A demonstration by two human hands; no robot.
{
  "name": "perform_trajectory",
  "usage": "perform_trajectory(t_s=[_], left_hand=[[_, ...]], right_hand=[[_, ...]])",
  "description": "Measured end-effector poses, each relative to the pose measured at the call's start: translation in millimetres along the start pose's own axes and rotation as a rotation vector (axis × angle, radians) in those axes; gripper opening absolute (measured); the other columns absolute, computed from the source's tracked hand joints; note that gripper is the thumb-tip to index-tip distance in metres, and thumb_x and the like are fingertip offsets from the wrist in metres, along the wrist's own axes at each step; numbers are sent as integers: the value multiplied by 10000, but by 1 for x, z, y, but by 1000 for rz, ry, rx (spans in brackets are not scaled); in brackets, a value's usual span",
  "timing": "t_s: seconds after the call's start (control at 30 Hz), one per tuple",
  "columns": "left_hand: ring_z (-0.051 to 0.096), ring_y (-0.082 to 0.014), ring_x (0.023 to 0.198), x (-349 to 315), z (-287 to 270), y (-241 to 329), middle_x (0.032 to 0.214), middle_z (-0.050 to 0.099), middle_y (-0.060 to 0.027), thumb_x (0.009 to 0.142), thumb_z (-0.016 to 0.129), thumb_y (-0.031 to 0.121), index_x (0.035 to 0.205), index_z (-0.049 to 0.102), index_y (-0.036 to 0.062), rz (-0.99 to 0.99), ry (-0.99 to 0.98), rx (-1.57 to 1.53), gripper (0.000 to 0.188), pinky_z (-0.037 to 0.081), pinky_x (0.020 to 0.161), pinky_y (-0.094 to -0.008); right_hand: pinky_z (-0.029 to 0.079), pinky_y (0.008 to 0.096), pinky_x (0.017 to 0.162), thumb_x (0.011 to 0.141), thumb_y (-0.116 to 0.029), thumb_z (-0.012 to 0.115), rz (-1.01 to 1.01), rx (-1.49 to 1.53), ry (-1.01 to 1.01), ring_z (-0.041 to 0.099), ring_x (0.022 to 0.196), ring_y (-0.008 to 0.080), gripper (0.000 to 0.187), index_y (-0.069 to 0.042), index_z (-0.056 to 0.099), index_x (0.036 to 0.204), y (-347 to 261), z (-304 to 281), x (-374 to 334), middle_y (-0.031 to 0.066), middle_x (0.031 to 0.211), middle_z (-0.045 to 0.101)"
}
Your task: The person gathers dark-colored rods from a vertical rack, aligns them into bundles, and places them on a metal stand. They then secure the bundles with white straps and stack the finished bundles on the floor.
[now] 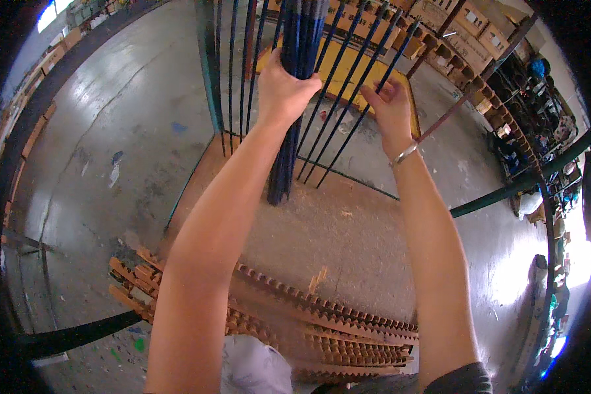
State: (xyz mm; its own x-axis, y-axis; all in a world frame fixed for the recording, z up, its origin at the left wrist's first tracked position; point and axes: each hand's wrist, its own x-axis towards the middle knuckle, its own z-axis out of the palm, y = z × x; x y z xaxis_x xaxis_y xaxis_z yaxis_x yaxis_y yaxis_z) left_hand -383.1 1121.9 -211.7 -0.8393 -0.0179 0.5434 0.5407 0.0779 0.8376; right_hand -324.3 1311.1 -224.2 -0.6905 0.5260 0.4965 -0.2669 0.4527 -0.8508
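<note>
My left hand [285, 92] is wrapped around a thick upright bundle of dark thin rods [284, 161], whose lower end stands on a brown board. At the upper right, my right hand [391, 108] has its thumb and curled fingers around a single dark rod [348, 139], the rightmost of several spaced rods. A silver-coloured bangle [406, 152] circles the right wrist. More separate dark rods [232, 72] stand upright to the left of the bundle. Exactly how the right fingertips meet the rod is hard to make out.
The brown board [348, 243] has a dark metal frame with green posts [211, 72]. Stacked notched wooden strips [348, 315] lie at its near side. A yellow panel [340, 65] stands beyond the rods. Cardboard boxes [469, 20] and cluttered shelving [525, 125] line the far right.
</note>
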Motion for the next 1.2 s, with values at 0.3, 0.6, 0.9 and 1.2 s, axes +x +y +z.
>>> perform_trajectory(t_s=[0.3, 0.6, 0.9, 1.2], left_hand=[[647, -263, 828, 11, 14, -12, 886, 665, -146, 623, 683, 169, 988, 582, -9, 26, -20, 30, 418, 495, 784, -348], [636, -336, 846, 13, 21, -13, 883, 645, -197, 626, 695, 175, 987, 546, 4, 15, -43, 56, 426, 496, 760, -378], [634, -347, 854, 15, 20, -20, 905, 646, -207, 619, 724, 193, 1017, 534, 1, 89, -30, 28, 482, 500, 760, -383], [620, -299, 906, -42, -18, 20, 975, 624, -194, 490, 851, 284, 1106, 508, -35, 56, -229, -189, 774, 487, 805, -363]], right_hand=[[482, 266, 759, 727, -103, 754, 79, 142, -127, 607, 834, 155, 458, -5, 526, 1113, -10, 11, 21, 68, 946, 641], [479, 265, 736, 744, -76, 738, 87, 300, -237, 606, 816, 131, 235, -30, 630, 948, -14, 33, 30, 43, 920, 669], [459, 289, 777, 832, -60, 582, 192, 307, -463, 574, 869, 142, 276, -10, 554, 1102, -10, 62, 26, 43, 985, 613], [437, 313, 902, 775, -85, 666, 49, 215, -1141, 511, 1062, 173, 510, -3, 471, 1240, -15, 12, -43, 59, 1173, 540]])
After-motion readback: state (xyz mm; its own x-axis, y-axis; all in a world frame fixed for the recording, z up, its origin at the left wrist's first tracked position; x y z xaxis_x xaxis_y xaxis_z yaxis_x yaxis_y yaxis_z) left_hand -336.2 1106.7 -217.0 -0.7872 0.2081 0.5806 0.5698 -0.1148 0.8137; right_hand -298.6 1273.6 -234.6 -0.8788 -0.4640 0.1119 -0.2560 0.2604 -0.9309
